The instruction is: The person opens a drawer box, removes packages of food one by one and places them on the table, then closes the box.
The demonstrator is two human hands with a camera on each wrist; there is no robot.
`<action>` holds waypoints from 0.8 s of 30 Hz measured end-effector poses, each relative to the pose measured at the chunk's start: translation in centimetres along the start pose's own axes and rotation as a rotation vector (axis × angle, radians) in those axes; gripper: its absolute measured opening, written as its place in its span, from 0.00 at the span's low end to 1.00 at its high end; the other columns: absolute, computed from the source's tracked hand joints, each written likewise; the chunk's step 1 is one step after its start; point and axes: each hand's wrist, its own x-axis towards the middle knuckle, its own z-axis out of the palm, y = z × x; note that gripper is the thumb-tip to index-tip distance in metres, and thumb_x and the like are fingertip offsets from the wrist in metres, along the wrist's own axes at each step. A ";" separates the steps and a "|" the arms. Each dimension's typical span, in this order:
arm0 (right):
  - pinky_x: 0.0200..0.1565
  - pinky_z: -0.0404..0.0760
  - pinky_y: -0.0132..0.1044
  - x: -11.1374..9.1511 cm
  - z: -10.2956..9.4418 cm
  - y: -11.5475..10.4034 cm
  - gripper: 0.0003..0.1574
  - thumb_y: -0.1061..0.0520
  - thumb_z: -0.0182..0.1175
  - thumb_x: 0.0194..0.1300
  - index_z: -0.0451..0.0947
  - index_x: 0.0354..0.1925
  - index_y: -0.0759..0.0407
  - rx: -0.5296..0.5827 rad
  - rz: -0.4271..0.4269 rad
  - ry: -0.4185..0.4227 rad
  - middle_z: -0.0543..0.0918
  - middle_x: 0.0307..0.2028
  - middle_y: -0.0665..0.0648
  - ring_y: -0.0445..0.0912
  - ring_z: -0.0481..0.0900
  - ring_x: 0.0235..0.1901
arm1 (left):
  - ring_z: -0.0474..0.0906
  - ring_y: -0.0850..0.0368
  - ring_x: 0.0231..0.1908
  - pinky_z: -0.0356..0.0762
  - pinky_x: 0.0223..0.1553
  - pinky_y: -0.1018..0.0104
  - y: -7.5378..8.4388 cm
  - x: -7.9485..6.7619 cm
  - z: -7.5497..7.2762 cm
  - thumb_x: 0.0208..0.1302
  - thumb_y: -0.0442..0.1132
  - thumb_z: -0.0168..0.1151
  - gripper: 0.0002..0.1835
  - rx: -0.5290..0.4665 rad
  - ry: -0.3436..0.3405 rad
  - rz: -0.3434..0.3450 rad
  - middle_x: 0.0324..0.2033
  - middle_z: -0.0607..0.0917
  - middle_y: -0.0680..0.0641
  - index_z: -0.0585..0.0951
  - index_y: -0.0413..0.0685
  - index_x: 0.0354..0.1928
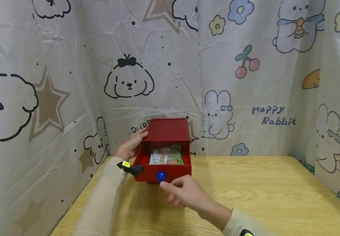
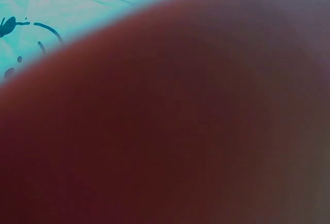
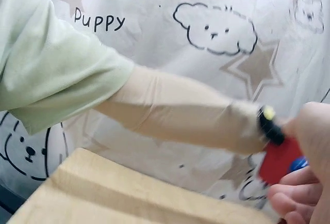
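A red drawer box (image 1: 170,129) stands at the back of the table, its drawer (image 1: 149,172) pulled out toward me. Inside lies a flat printed packet (image 1: 165,155) with green edges. My left hand (image 1: 130,146) rests along the box's left side, its fingers reaching the upper left edge. On the drawer front is a round blue knob (image 1: 161,176). My right hand (image 1: 184,191) is at this knob, thumb tip just below it and fingers curled; whether they pinch it is not clear. In the right wrist view the fingers partly cover the knob (image 3: 297,163). Dark blur fills most of the left wrist view.
The light wooden table (image 1: 246,190) spreads to the right and in front of the box. Patterned white curtains (image 1: 170,78) close in the back and both sides. A black wrist strap (image 1: 131,168) on the left wrist overlaps the drawer's left front corner.
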 end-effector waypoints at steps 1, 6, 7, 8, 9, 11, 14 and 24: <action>0.25 0.76 0.36 -0.2 -0.7 -0.6 0.24 0.39 0.65 0.71 0.88 0.36 0.59 -0.045 -0.034 -0.022 0.85 0.25 0.54 0.44 0.79 0.21 | 0.65 0.37 0.70 0.64 0.67 0.38 0.0 0.0 0.0 0.85 0.46 0.42 0.31 0.004 0.002 0.002 0.74 0.64 0.37 0.50 0.58 0.84; 0.34 0.82 0.41 -0.4 -3.9 -3.5 0.18 0.41 0.66 0.70 0.89 0.39 0.53 -0.284 -0.284 -0.083 0.86 0.30 0.47 0.44 0.83 0.30 | 0.65 0.37 0.70 0.65 0.67 0.39 0.1 0.0 -0.2 0.85 0.47 0.42 0.31 0.014 0.003 0.005 0.74 0.64 0.37 0.50 0.58 0.84; 0.34 0.82 0.41 -0.2 -4.4 -4.0 0.17 0.42 0.66 0.70 0.89 0.39 0.52 -0.335 -0.345 -0.077 0.86 0.31 0.44 0.43 0.82 0.31 | 0.65 0.37 0.70 0.65 0.67 0.39 0.1 -0.1 -0.2 0.85 0.47 0.42 0.31 0.012 0.002 0.005 0.74 0.64 0.37 0.50 0.58 0.84; 0.34 0.82 0.41 0.0 -4.9 -4.4 0.16 0.42 0.66 0.70 0.89 0.40 0.51 -0.383 -0.403 -0.066 0.86 0.32 0.43 0.42 0.82 0.31 | 0.65 0.37 0.70 0.65 0.67 0.39 0.1 0.0 -0.1 0.85 0.47 0.42 0.31 0.013 0.001 0.006 0.74 0.65 0.37 0.50 0.58 0.84; 0.35 0.82 0.40 0.4 -5.3 -4.9 0.15 0.42 0.66 0.70 0.89 0.42 0.51 -0.419 -0.454 -0.052 0.86 0.33 0.42 0.42 0.82 0.32 | 0.65 0.37 0.70 0.66 0.67 0.39 0.1 -0.1 -0.1 0.85 0.47 0.42 0.31 0.012 0.003 0.004 0.73 0.65 0.37 0.50 0.58 0.84; 0.38 0.83 0.40 1.4 -6.2 -5.7 0.15 0.44 0.67 0.70 0.89 0.45 0.51 -0.464 -0.537 -0.039 0.87 0.36 0.41 0.41 0.82 0.35 | 0.66 0.37 0.69 0.66 0.66 0.39 0.1 -0.1 -0.1 0.85 0.47 0.42 0.31 0.018 0.006 0.005 0.73 0.65 0.37 0.50 0.58 0.84; 0.45 0.84 0.43 3.2 -7.4 -6.5 0.18 0.49 0.68 0.69 0.87 0.52 0.55 -0.486 -0.632 -0.068 0.87 0.45 0.46 0.42 0.83 0.43 | 0.66 0.37 0.69 0.67 0.66 0.39 0.1 0.1 -0.1 0.85 0.47 0.42 0.31 0.018 0.003 0.008 0.73 0.65 0.36 0.50 0.58 0.84; 0.67 0.68 0.48 9.2 -7.7 -6.1 0.40 0.37 0.65 0.67 0.74 0.72 0.49 -0.709 -0.524 -0.317 0.74 0.68 0.49 0.46 0.71 0.64 | 0.67 0.37 0.68 0.68 0.65 0.38 -0.1 0.3 -0.3 0.84 0.49 0.43 0.31 0.017 0.004 -0.003 0.73 0.67 0.39 0.53 0.59 0.83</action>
